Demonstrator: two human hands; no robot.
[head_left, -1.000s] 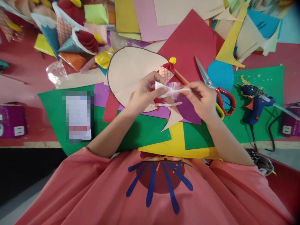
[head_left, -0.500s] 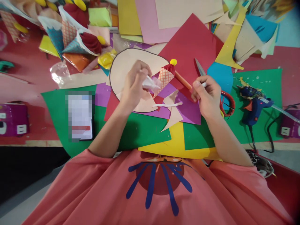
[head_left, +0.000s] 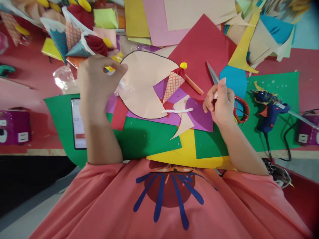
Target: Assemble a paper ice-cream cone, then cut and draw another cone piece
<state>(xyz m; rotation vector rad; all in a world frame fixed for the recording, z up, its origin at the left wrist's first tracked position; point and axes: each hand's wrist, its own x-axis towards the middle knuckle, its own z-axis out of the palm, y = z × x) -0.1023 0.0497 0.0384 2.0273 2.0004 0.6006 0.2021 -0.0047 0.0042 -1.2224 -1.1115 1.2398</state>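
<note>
My left hand (head_left: 96,78) is raised over the left edge of a beige paper shape (head_left: 142,76) with a dark outline. Its thumb and fingers are curled together, and what they may hold is hidden; a blurred bit of clear plastic (head_left: 122,87) shows beside it. My right hand (head_left: 221,101) pinches a small lump of white clay (head_left: 215,95), in front of scissors (head_left: 241,109). Between the hands lie an ice cream cone model (head_left: 173,83) with a checkered cone, red top and yellow ball, an orange stick (head_left: 194,84) and a thin white clay roll (head_left: 177,111).
Several finished cones (head_left: 74,31) and clay packets (head_left: 106,18) crowd the back left. A phone (head_left: 78,126) lies partly behind my left forearm. A blue glue gun (head_left: 270,114) with its cable rests at right. Coloured sheets and paper scraps (head_left: 243,49) cover the back.
My left hand has moved left and back from the cone, where it held a white and pinkish packet. My right hand stays almost in place, its thumb now pointing more upward.
</note>
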